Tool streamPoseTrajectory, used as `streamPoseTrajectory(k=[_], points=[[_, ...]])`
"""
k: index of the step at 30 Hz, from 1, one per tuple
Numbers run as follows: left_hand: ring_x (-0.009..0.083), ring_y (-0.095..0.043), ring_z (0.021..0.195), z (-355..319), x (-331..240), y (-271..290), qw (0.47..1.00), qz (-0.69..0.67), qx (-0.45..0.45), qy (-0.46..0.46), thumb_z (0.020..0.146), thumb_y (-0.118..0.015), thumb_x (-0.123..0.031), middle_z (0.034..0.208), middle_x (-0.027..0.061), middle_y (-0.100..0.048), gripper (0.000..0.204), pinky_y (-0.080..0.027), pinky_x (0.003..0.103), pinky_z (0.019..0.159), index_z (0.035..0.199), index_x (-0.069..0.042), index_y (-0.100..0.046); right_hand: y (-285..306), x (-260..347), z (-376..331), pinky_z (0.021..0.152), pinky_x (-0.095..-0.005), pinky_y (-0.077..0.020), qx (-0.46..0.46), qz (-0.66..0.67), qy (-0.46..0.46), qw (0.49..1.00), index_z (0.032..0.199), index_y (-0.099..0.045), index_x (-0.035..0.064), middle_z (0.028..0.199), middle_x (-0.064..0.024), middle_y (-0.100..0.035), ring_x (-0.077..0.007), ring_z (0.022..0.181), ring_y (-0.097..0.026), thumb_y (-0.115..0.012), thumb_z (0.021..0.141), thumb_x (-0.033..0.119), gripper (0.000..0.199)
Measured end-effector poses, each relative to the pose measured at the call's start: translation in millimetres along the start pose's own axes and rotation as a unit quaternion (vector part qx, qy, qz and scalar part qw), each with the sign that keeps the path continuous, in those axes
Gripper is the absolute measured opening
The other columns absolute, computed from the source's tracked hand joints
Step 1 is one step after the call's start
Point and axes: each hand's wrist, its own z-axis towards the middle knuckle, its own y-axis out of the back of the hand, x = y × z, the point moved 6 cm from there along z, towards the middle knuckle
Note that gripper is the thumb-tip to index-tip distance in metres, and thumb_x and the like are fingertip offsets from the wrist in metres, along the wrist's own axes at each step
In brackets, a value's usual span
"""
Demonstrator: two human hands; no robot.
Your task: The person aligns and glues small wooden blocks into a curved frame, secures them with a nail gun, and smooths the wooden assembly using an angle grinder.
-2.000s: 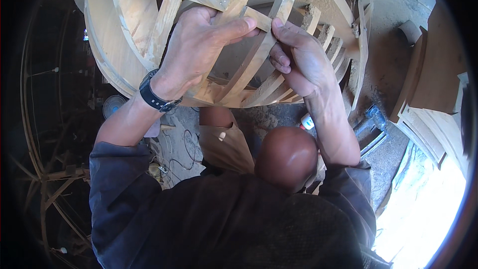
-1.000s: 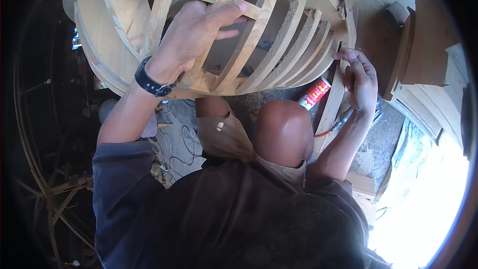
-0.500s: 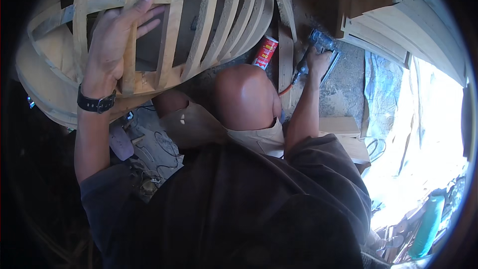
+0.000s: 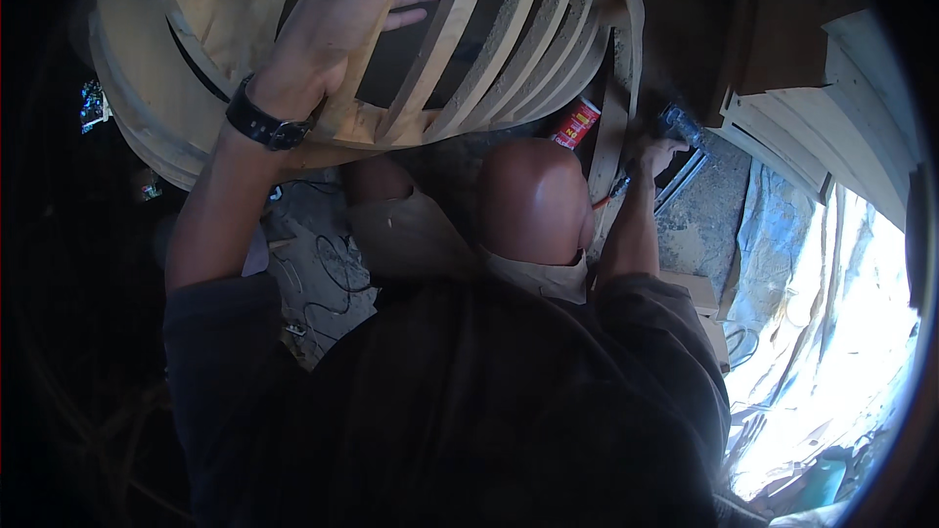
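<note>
A curved frame of pale wooden slats (image 4: 424, 78) stands at the upper left, tilted toward me. My left hand (image 4: 342, 24), with a black-strapped watch on its wrist, is around one upright slat (image 4: 359, 73). The thumb lies across the slat's front, and the fingers, nearly straight, come out on its other side. Farther right and low, my right hand (image 4: 660, 152) is closed on the handle of a dark air nailer (image 4: 682, 124). A silvery magazine extends from the tool, and an orange hose (image 4: 604, 200) runs behind it. Shadow hides the nailer's nose.
A red can (image 4: 575, 124) stands beyond my raised knee, beside an upright board (image 4: 613, 117). A wooden cabinet-like piece (image 4: 802, 117) looms at the upper right. Blue sheeting (image 4: 758, 225) hangs near bright light. Dark cords (image 4: 333, 274) lie on the left floor.
The whole view has shifted, so frame, knee and can appear farther right. Both hands keep their holds. The frame now sits higher in the picture.
</note>
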Motion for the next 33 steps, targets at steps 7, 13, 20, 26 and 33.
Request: streamPoseTrajectory(k=[7, 13, 20, 26, 33], points=[[0.0315, -0.061, 0.126, 2, 1, -3, 0.999, -0.053, 0.005, 0.003, 0.101, -0.065, -0.03, 0.132, 0.0219, -0.063, 0.051, -0.044, 0.042, 0.112, 0.133, 0.009, -0.058, 85, 35, -50, 0.095, -0.0514, -0.0513, -0.132, 0.114, -0.085, 0.981, 0.133, -0.036, -0.0095, 0.113, -0.0349, -0.065, -0.05, 0.107, -0.066, -0.073, 0.084, 0.03, 0.073], [0.0332, -0.057, 0.13, 12, 7, 0, 0.997, -0.076, 0.03, 0.006, 0.106, -0.058, -0.028, 0.136, 0.0235, -0.062, 0.049, -0.042, 0.044, 0.114, 0.137, 0.01, -0.055, 150, 110, -108, 0.085, -0.0377, -0.051, -0.053, 0.329, 0.158, 0.929, 0.111, -0.065, -0.0031, 0.089, -0.0112, -0.069, -0.0216, 0.085, -0.066, -0.074, 0.092, 0.035, 0.044], [0.0282, -0.066, 0.118, 10, -2, -6, 0.998, -0.058, 0.018, 0.004, 0.105, -0.059, -0.025, 0.125, 0.0193, -0.068, 0.042, -0.049, 0.038, 0.106, 0.127, 0.01, -0.062, 252, 224, -178, 0.056, -0.0247, -0.0418, 0.125, 0.38, 0.253, 0.881, 0.127, -0.064, 0.0002, 0.087, -0.0055, -0.068, -0.0082, 0.063, -0.055, -0.069, 0.098, 0.024, 0.037], [0.0224, -0.07, 0.105, 15, -6, -12, 0.989, -0.111, 0.071, -0.062, 0.103, -0.062, -0.023, 0.11, 0.0153, -0.074, 0.036, -0.053, 0.03, 0.095, 0.112, 0.011, -0.069, 309, 285, -227, 0.051, -0.0255, -0.0413, 0.18, 0.359, 0.341, 0.85, 0.122, -0.067, 0.0001, 0.079, -0.0065, -0.068, -0.0092, 0.056, -0.057, -0.072, 0.098, 0.03, 0.039], [0.0209, -0.07, 0.102, -20, -21, -5, 0.993, -0.086, 0.054, -0.063, 0.101, -0.063, -0.021, 0.11, 0.015, -0.073, 0.034, -0.052, 0.029, 0.092, 0.109, 0.011, -0.07, 321, 325, -243, 0.052, -0.0262, -0.0397, 0.235, 0.233, 0.469, 0.819, 0.096, -0.073, -0.0023, 0.062, -0.006, -0.062, -0.0118, 0.052, -0.056, -0.068, 0.1, 0.041, 0.044]])
